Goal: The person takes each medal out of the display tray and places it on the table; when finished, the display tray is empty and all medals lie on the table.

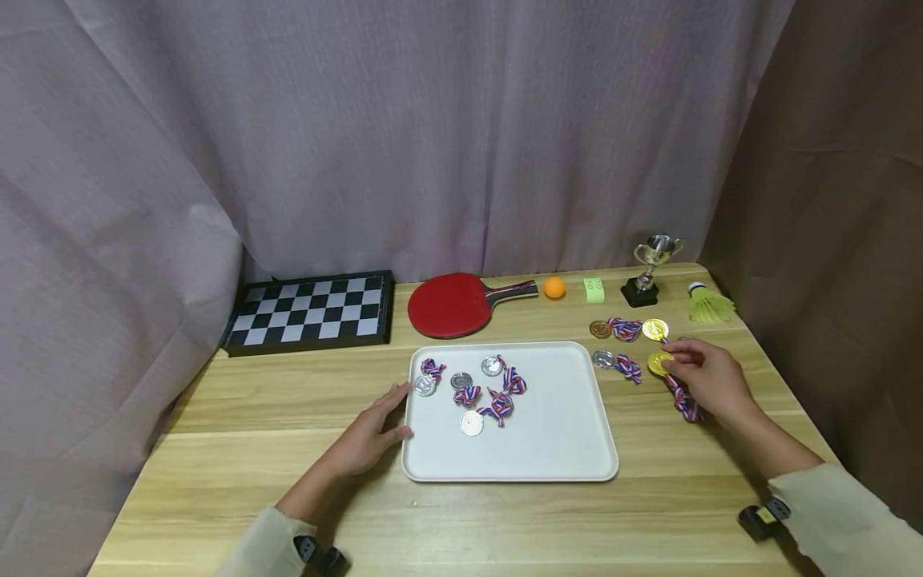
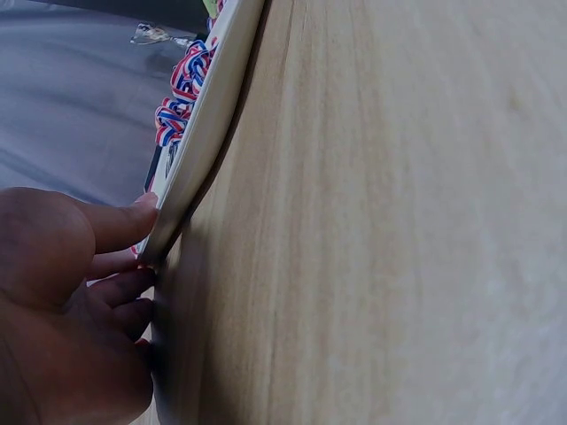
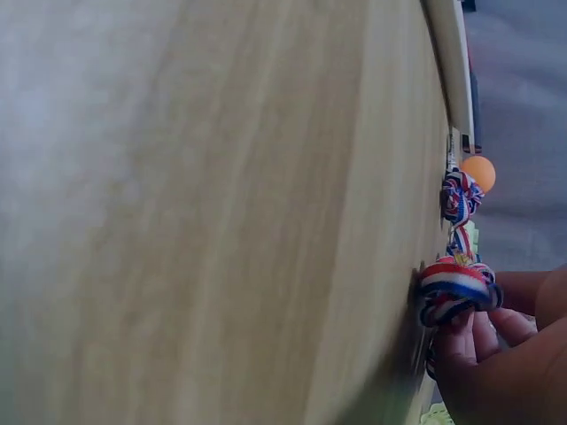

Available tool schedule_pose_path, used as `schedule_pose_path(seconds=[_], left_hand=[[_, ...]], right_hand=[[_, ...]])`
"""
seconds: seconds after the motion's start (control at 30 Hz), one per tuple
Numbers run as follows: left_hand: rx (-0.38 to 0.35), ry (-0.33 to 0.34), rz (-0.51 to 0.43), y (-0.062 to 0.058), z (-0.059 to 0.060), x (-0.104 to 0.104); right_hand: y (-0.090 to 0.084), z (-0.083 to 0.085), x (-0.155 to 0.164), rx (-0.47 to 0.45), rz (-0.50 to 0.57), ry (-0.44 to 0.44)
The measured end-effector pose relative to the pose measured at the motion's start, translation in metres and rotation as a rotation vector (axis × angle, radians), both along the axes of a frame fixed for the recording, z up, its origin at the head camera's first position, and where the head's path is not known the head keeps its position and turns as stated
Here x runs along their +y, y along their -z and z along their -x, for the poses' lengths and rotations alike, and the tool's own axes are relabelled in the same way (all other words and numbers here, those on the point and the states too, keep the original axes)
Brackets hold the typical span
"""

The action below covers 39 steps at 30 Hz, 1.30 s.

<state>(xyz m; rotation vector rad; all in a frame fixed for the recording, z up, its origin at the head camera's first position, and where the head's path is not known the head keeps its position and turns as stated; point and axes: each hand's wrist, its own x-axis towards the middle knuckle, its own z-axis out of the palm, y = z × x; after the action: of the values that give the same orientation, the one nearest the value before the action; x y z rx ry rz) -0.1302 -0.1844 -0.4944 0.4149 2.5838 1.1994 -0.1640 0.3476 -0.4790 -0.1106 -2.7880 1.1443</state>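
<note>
My right hand (image 1: 703, 377) is at the right of the table, thumb and fingers pinching a gold medal (image 1: 659, 363). Its bundled red, white and blue ribbon (image 3: 456, 285) hangs beside the fingers in the right wrist view. Close by lie another gold medal (image 1: 654, 329), a bronze medal (image 1: 600, 329) and a silver medal (image 1: 603, 359), each with a ribbon. With fingers fairly straight, my left hand (image 1: 368, 433) rests against the left edge of a white tray (image 1: 555, 433). Several silver medals (image 1: 472, 423) with knotted ribbons (image 1: 500, 404) lie in the tray's left half.
Along the back stand a checkered board (image 1: 310, 312), a red table tennis paddle (image 1: 449, 306), an orange ball (image 1: 554, 288), a light green block (image 1: 594, 290) and a small trophy cup (image 1: 649, 271). A yellow shuttlecock (image 1: 710, 304) lies at the right edge. Grey curtain (image 1: 433, 144) hangs behind.
</note>
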Motion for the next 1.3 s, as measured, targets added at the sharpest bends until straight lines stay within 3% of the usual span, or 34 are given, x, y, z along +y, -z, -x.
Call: schedule_pose_path(seconds=[0.33,0.83,1.3], left_hand=[[0.008,0.006,0.006,0.000,0.000,0.000],[0.002,0.000,0.005,0.000,0.000,0.000],[0.006,0.007,0.008,0.000,0.000,0.000]], right_hand=[[0.002,0.004,-0.002,-0.001,-0.072,0.016],[-0.017,-0.004,-0.003,0.043,-0.095,0.002],[-0.031,-0.008,-0.051,0.042,0.002,-0.165]])
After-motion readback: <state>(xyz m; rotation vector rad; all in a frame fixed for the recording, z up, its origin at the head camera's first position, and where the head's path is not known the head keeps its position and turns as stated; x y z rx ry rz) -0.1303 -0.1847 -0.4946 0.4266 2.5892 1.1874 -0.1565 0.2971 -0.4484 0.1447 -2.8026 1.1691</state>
